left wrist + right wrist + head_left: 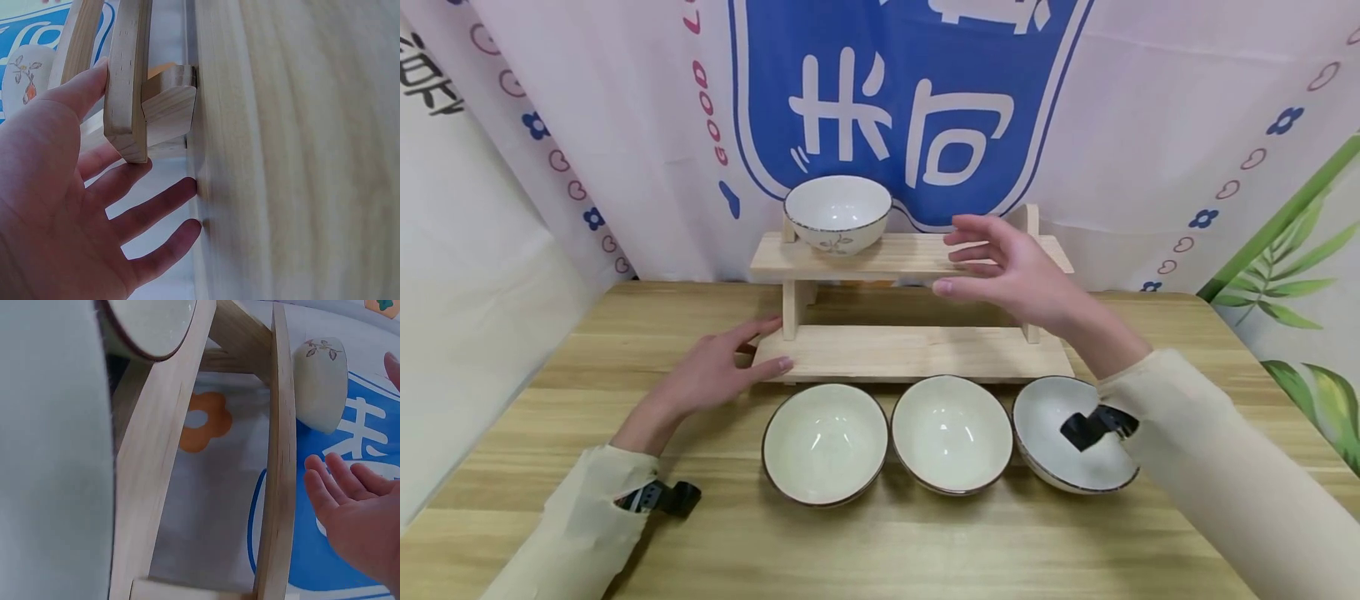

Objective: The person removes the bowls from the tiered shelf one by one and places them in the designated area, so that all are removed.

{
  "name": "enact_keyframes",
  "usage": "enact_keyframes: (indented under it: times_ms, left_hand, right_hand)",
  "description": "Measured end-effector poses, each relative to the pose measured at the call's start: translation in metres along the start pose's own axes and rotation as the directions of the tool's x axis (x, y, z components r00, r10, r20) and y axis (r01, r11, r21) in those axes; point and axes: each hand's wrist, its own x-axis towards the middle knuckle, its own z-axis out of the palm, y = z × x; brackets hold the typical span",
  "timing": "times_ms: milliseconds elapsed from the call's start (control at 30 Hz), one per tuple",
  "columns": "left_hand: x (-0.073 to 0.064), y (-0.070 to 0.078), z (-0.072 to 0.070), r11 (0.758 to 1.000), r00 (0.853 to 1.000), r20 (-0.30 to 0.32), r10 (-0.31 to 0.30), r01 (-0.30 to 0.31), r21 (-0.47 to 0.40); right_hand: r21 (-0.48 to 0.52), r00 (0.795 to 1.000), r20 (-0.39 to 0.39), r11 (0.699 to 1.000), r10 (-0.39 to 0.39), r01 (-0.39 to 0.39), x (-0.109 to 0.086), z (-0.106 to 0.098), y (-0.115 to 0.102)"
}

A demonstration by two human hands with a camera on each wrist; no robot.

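A two-tier wooden rack [917,350] stands on the table. On the left of its upper shelf sits a white bowl [838,212] with a dark rim and a leafy sprig on its side. My left hand [718,367] touches the left end of the lower shelf, thumb at the front, fingers spread. My right hand [1007,267] is raised over the right part of the upper shelf, fingers loosely bent and holding nothing. In front of the rack stand a left cream bowl [825,446], a middle cream bowl [952,433] and a paler right bowl [1048,421], partly covered by a wrist camera.
The wood-grain table [715,550] extends forward and to both sides of the rack. Close behind hangs a white curtain [662,192] with a blue printed panel [910,100]. A printed green plant [1285,283] shows on the right.
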Motion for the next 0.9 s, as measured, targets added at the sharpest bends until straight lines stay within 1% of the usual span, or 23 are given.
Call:
enact_keyframes:
  times_ms: [300, 500, 700, 900]
  left_hand:
    - [-0.001, 0.0, 0.0, 1.0, 1.0, -0.006, 0.01, -0.01, -0.002]
    - [-0.001, 0.001, 0.0, 1.0, 1.0, -0.007, 0.007, -0.007, 0.001]
    - [-0.001, 0.0, 0.0, 1.0, 1.0, -0.007, 0.01, -0.01, 0.002]
    - [0.0, 0.0, 0.001, 1.0, 1.0, -0.005, 0.013, -0.013, 0.0]
  right_hand:
    - [0.0, 0.999, -0.027, 1.0, 0.028, -0.028, 0.029, 0.025, -0.011]
    - [-0.009, 0.999, -0.023, 0.999, 0.031, -0.031, 0.048, 0.037, -0.014]
    - [0.033, 0.998, -0.037, 0.998, 0.053, -0.052, 0.065, 0.048, -0.013]
    - [0.077, 0.998, -0.048, 0.996, 0.05, -0.046, 0.077, 0.059, -0.017]
